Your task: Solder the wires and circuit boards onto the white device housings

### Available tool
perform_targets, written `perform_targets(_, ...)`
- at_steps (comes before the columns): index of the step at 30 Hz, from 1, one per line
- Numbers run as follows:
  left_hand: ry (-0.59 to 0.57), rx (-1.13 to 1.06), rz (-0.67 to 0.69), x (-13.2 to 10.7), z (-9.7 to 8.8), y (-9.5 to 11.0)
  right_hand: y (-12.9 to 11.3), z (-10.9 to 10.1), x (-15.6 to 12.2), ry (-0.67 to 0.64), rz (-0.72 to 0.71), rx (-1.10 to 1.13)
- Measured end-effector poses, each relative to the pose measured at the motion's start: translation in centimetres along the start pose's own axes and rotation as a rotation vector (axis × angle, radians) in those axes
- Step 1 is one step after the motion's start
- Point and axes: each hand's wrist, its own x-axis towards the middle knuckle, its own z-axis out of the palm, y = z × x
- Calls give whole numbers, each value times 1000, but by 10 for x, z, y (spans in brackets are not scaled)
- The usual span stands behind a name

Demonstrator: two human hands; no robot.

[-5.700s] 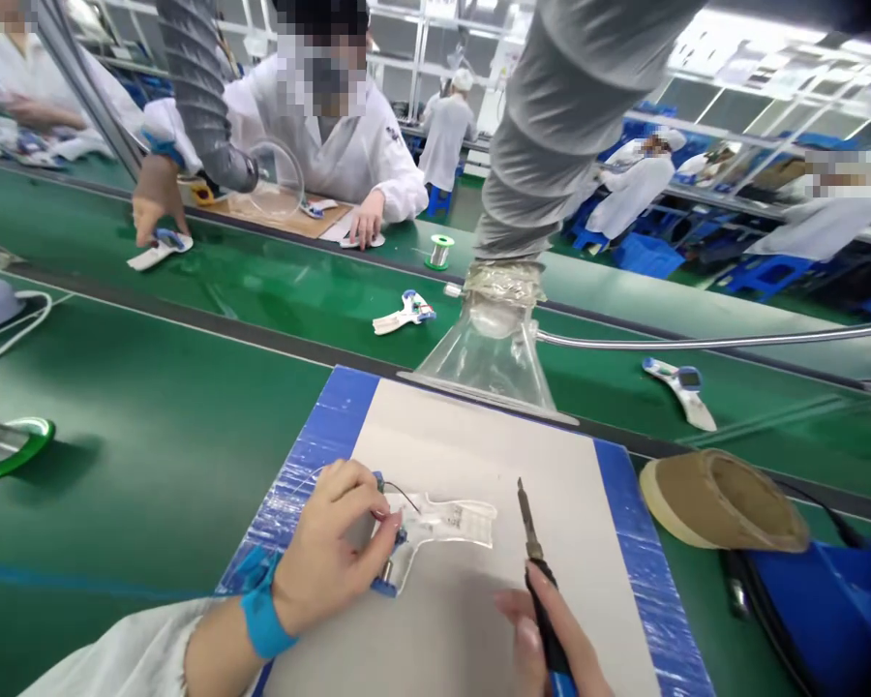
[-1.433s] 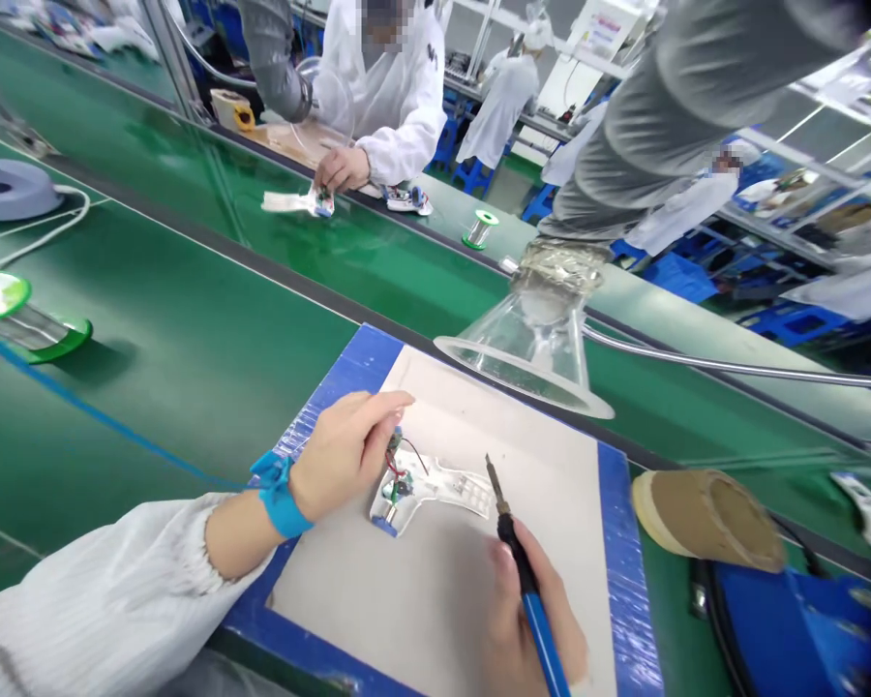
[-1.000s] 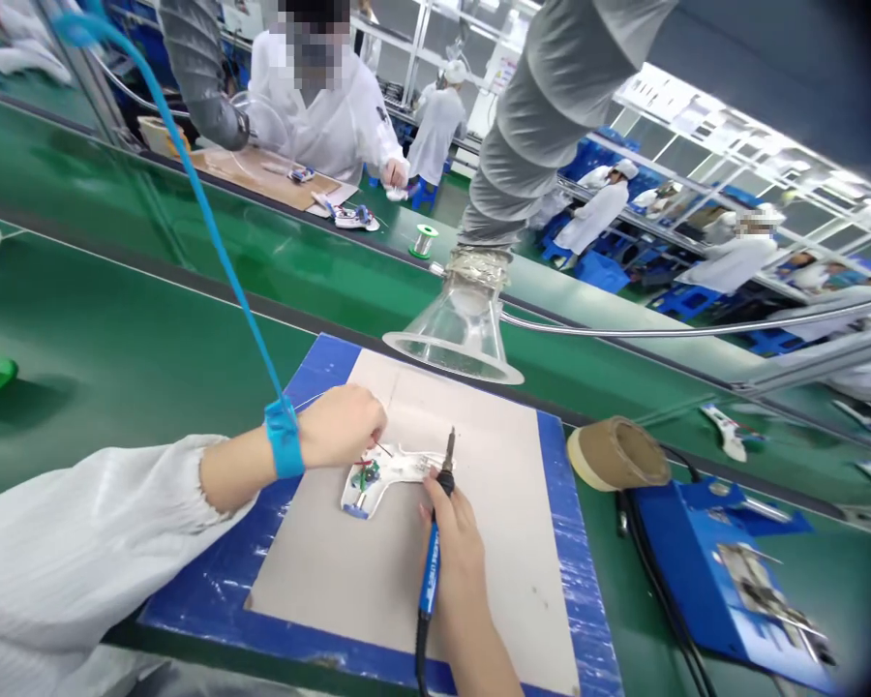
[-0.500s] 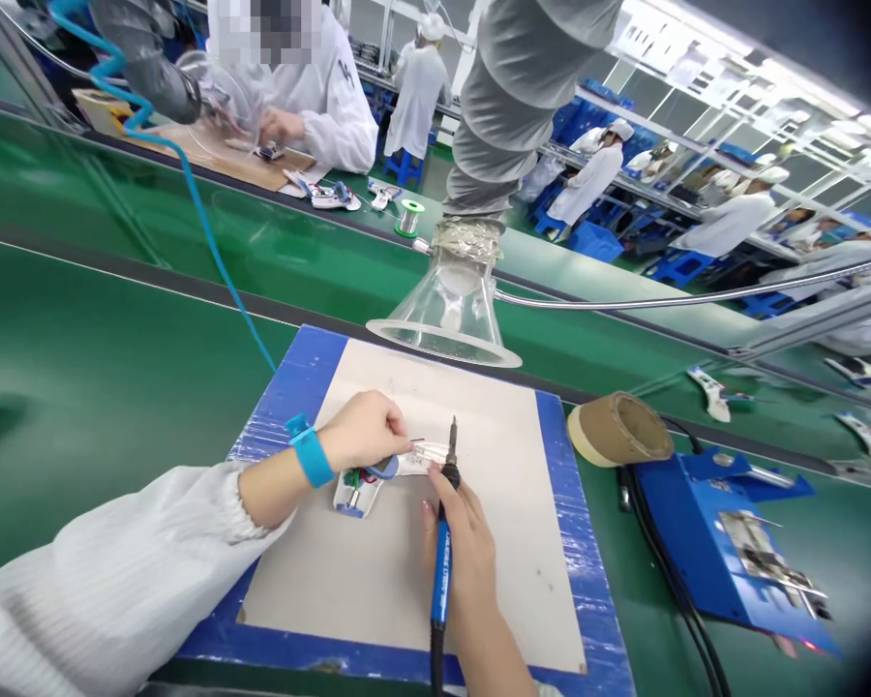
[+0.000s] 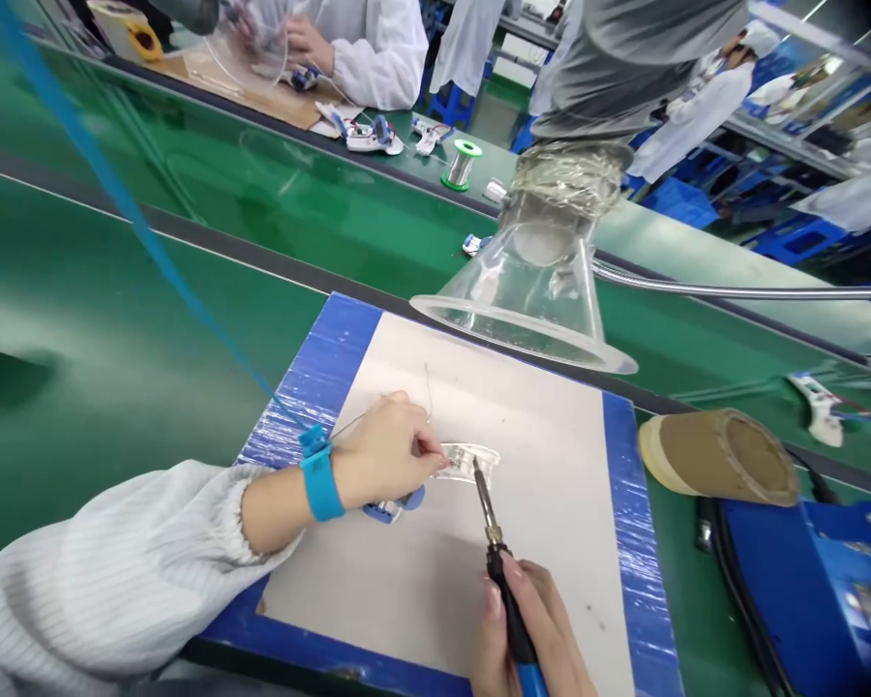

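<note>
My left hand [image 5: 384, 455] is pinched around a white and clear plastic device [image 5: 468, 463] and hides most of it. A blue part of the device [image 5: 392, 508] shows below my palm. My right hand [image 5: 526, 624] grips a blue-handled soldering iron [image 5: 504, 590], whose tip [image 5: 476, 469] reaches the device's edge close to my left fingertips. I cannot tell whether the tip touches it. A thin wire [image 5: 428, 392] rises behind my left hand. A blue wrist strap [image 5: 321, 487] circles my left wrist.
The device lies on a grey sheet [image 5: 552, 484] with blue-taped edges. A clear fume funnel [image 5: 529, 300] hangs just above it. To the right are a brown tape roll [image 5: 718, 455] and a blue soldering stand [image 5: 791, 600]. A co-worker's hand [image 5: 309, 37] works across the green belt.
My left hand has closed over the device, hiding its circuit. The iron has tilted from upright, bringing its tip to the device's edge. The view has shifted.
</note>
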Motion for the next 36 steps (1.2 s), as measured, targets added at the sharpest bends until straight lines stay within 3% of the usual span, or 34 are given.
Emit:
perform_targets(5, -40, -58, -96, 1, -3, -2, -1, 0, 8, -55, -15, -40)
perform_targets(14, -92, -88, -76, 3, -4, -6, -5, 0, 16, -84, -32, -31)
perform_targets(28, -62, -65, -50, 2, -1, -5, -7, 0, 15, -116, -6, -5)
perform_targets(36, -90, -47, -86, 2, -4, 0, -9, 1, 10, 20, 46, -209)
